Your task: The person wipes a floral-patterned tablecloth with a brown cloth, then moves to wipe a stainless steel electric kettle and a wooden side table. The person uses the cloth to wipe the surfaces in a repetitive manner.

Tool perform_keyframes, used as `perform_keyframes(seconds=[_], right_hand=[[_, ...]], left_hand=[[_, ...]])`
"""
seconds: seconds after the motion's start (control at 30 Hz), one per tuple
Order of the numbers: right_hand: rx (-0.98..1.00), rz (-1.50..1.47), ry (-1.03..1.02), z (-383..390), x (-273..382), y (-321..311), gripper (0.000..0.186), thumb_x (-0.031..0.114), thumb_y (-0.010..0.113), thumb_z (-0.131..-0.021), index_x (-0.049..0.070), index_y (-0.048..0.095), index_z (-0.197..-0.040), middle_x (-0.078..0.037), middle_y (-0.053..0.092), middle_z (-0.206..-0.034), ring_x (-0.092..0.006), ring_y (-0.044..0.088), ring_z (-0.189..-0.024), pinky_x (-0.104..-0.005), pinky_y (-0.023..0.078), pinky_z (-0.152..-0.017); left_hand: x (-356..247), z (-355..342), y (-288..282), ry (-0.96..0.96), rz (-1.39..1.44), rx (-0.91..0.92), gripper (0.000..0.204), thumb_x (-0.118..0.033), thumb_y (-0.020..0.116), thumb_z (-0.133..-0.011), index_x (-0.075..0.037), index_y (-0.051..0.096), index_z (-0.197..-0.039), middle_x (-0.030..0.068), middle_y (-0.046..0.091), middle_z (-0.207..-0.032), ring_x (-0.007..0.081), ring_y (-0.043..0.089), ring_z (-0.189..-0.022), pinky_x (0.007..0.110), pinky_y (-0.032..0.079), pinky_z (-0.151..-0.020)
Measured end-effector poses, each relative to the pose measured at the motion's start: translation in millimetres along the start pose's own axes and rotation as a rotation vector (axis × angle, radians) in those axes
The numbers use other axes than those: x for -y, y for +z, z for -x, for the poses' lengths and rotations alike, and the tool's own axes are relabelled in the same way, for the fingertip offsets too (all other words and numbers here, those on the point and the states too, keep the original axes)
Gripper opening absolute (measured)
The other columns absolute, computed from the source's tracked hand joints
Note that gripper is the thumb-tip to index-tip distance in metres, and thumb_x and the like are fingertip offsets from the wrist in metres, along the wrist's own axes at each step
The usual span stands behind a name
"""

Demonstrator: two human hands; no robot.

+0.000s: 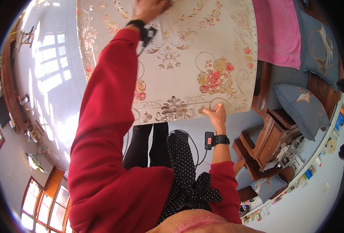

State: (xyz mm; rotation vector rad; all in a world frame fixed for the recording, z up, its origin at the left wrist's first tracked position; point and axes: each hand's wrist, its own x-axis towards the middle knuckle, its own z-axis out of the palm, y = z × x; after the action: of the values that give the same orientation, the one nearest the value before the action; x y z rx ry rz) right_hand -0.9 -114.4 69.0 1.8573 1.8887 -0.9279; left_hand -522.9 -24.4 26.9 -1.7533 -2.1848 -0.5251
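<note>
A cream tablecloth (172, 83) printed with pink and gold flowers and brown scrolls lies spread over a table in front of me. My left hand (150, 9) reaches far across it, near the top edge of the view. Motion blurs that hand and its fingers do not show clearly, so whether it holds anything cannot be made out. At the near edge, right of the middle, my right hand (217, 115) grips the cloth's border, thumb on top and the other fingers mostly hidden below.
Right of the table stands a dark wooden bench (265, 143) with blue-grey cushions (302, 110) and a pink cloth (278, 33). A thin cable (197, 149) hangs by my right wrist. Wooden furniture (14, 91) lines the far left, beyond a sunlit floor (51, 66).
</note>
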Motion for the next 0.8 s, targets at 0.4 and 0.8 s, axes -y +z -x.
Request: perform_keyframes(seconds=[0.4,0.8], right_hand=[[0.058,0.034,0.023,-9,-9,4,0.075,0.04,0.09,-0.059,-0.002,0.053,-0.109,-0.017,0.063,-0.104,-0.0319,0.063,-0.094,-0.0418,0.051,-0.082],[0.059,0.058,-0.003,-18,-14,2,0.074,0.041,0.091,-0.058,0.0,0.05,-0.103,-0.013,0.06,-0.095,-0.0261,0.06,-0.085,-0.0389,0.05,-0.077]], left_hand=[[19,260,-116,-0.565,-0.116,0.093,0.058,-0.036,0.056,-0.093,-0.016,0.046,-0.147,0.0195,0.038,-0.153,0.0413,0.028,-0.145,0.056,0.024,-0.113],[-208,294,-185,0.272,0.457,0.561,0.068,-0.028,0.07,-0.082,-0.021,0.046,-0.145,0.0057,0.04,-0.151,0.0259,0.032,-0.143,0.055,0.031,-0.11]])
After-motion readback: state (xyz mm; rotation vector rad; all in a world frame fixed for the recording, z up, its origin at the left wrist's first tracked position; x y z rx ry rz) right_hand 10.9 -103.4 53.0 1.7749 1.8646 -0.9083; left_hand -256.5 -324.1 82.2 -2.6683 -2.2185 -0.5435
